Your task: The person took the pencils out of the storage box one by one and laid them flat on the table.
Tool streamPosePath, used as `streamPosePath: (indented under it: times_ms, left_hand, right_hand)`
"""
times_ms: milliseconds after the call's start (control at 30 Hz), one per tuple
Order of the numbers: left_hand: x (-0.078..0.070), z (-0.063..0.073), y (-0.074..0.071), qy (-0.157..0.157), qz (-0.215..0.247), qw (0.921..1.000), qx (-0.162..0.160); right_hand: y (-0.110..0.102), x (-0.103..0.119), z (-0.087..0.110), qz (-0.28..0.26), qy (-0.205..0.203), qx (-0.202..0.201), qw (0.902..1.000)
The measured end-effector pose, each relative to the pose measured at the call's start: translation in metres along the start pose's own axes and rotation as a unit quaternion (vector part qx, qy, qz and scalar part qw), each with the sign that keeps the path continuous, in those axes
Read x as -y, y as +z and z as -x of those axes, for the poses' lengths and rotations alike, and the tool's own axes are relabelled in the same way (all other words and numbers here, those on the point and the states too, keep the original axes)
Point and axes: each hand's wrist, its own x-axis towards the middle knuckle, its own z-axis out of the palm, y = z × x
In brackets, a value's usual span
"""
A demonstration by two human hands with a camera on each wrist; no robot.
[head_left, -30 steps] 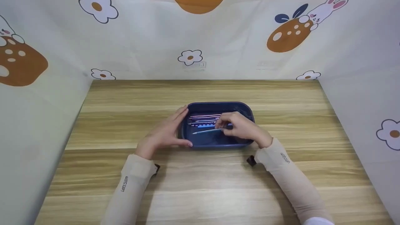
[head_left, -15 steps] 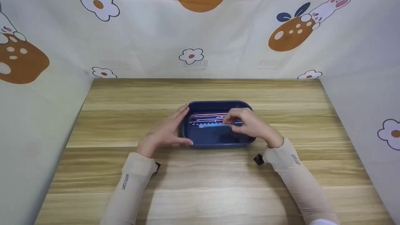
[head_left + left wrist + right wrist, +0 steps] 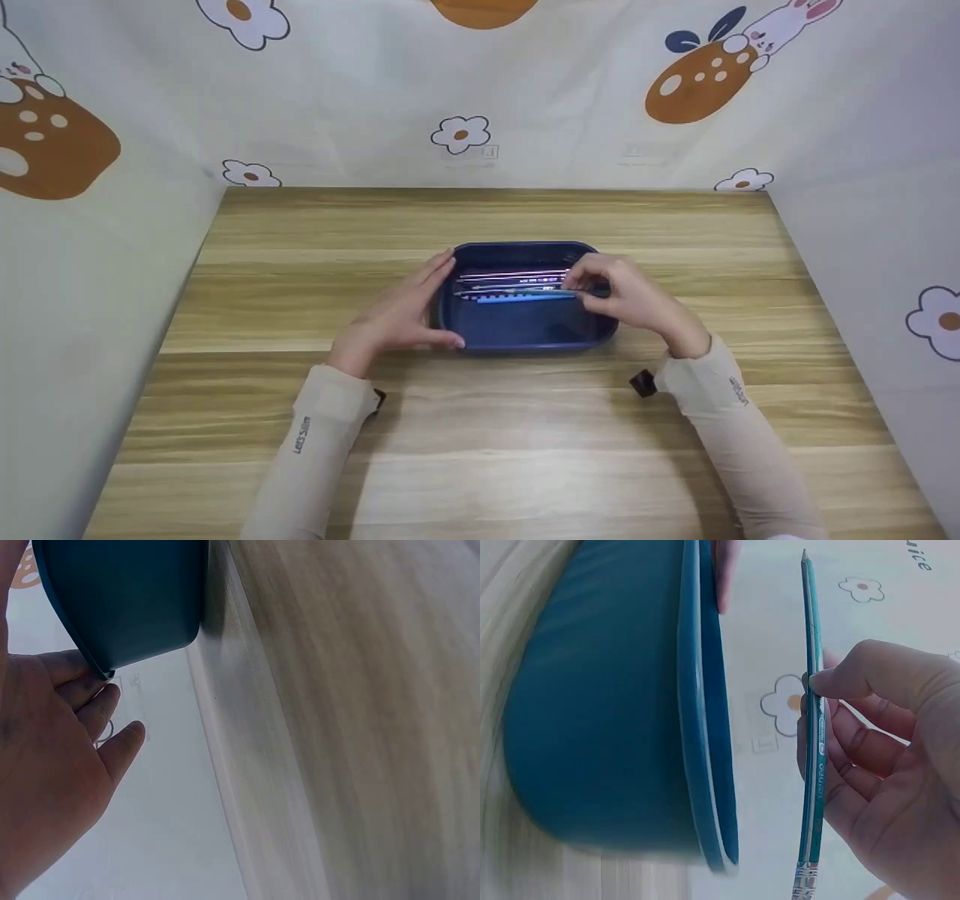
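Observation:
A dark blue oblong plastic bin (image 3: 525, 346) stands on the table. Along its left end lies my left hand (image 3: 394, 319), fingers extended to the back corner and thumb touching the front one. In the left wrist view, fingertips touch the bin's rim. Above the bin's right half, my right hand (image 3: 634, 296) pinches a green pencil (image 3: 813, 795) between thumb and fingers. The right wrist view shows its sharpened tip and metal ferrule, held above the rim. Several pencils (image 3: 514, 276) and a light blue strip (image 3: 517, 298) lie lengthwise inside; their right ends are partly hidden.
The bin rests on a wood-grain table (image 3: 510, 435). Pale printed sheeting (image 3: 360, 112) walls off the back and both sides. A dark wrist camera (image 3: 643, 383) sits by the right cuff, and another (image 3: 379, 403) by the left.
My right hand has moved to the right over the bin with the green pencil, whose tip has swung from low in the bin up towards the other pencils. The left hand has stayed in place.

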Motion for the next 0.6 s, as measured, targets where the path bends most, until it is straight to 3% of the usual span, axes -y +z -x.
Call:
streamPosePath:
  times_ms: [267,600]
  left_hand:
    - [-0.001,0.000,-0.001,-0.003,0.009,1.0000,0.001]
    - [0.001,0.000,0.001,0.006,0.000,1.0000,-0.004]
  right_hand:
    - [-0.014,-0.005,0.012,0.013,0.037,-0.017,0.9991]
    - [-0.025,-0.020,0.028,0.015,0.054,-0.040,0.9976]
